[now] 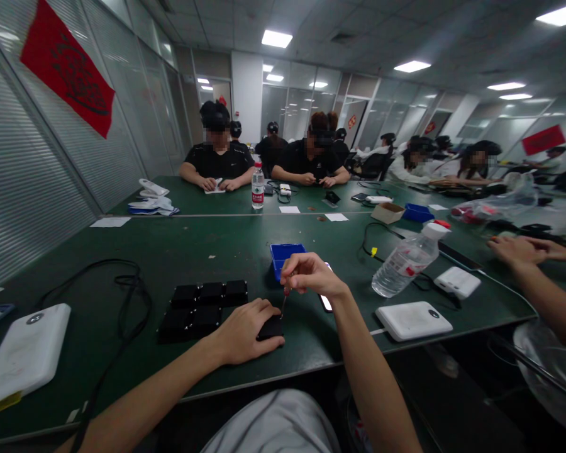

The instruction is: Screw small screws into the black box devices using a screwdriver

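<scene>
My left hand (248,333) presses a small black block (270,328) flat on the green table, thumb along its near side and fingers over its far side. In my right hand (309,275) a thin screwdriver (284,303) is pinched upright, its tip down at the block's right edge. Several similar black blocks (210,292) lie in two rows to the left of my left hand. Just beyond my right hand sits a blue tray (287,250), and a lit phone (327,302) is partly hidden behind the right wrist.
A clear bottle (405,261) leans to the right, near a white power bank (414,319). Black cable (134,296) loops at the left beside a larger white device (26,352). A co-worker's hands (519,250) rest at the right; people sit across the green table (193,242).
</scene>
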The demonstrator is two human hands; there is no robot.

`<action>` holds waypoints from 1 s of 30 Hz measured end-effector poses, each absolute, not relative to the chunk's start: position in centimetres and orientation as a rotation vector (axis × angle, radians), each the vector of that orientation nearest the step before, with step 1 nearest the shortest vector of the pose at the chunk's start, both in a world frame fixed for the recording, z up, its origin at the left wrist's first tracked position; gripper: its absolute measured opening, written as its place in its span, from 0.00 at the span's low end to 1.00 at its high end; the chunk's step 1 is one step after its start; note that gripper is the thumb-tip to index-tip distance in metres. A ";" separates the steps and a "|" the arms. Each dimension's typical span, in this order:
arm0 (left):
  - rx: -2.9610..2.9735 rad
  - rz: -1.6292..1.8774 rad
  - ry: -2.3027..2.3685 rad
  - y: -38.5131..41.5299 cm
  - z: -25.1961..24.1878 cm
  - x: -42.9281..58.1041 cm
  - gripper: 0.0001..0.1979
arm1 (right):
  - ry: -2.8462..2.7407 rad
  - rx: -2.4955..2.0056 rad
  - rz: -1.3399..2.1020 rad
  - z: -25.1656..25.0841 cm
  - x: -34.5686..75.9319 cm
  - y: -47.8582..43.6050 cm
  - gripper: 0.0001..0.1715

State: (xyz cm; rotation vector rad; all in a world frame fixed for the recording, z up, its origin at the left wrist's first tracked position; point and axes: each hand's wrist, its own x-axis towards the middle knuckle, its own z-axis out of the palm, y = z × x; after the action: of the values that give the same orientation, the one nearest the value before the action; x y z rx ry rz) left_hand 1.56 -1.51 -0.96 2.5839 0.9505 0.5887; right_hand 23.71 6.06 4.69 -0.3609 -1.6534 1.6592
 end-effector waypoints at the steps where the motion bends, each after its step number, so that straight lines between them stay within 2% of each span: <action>1: 2.584 0.591 0.951 -1.5 -1.0 1.5 0.20 | -1.652 -0.369 1.655 4.7 23.7 6.1 0.15; 5: 2.580 0.594 0.950 -1.5 -1.1 1.5 0.21 | -1.664 -0.398 1.611 4.7 23.7 6.1 0.16; 13: 2.585 0.617 0.932 -1.5 -1.0 1.6 0.19 | -1.660 -0.428 1.530 4.5 23.6 6.3 0.23; 30: 2.588 0.617 0.935 -1.4 -1.0 1.5 0.19 | -1.589 -0.354 1.546 4.2 22.5 6.3 0.28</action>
State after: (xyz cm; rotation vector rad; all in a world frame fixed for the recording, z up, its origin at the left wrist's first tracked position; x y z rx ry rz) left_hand 1.50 -1.45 -0.99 2.5880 0.9347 0.6174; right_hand 22.46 6.31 4.20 -0.3539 -1.5886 1.5456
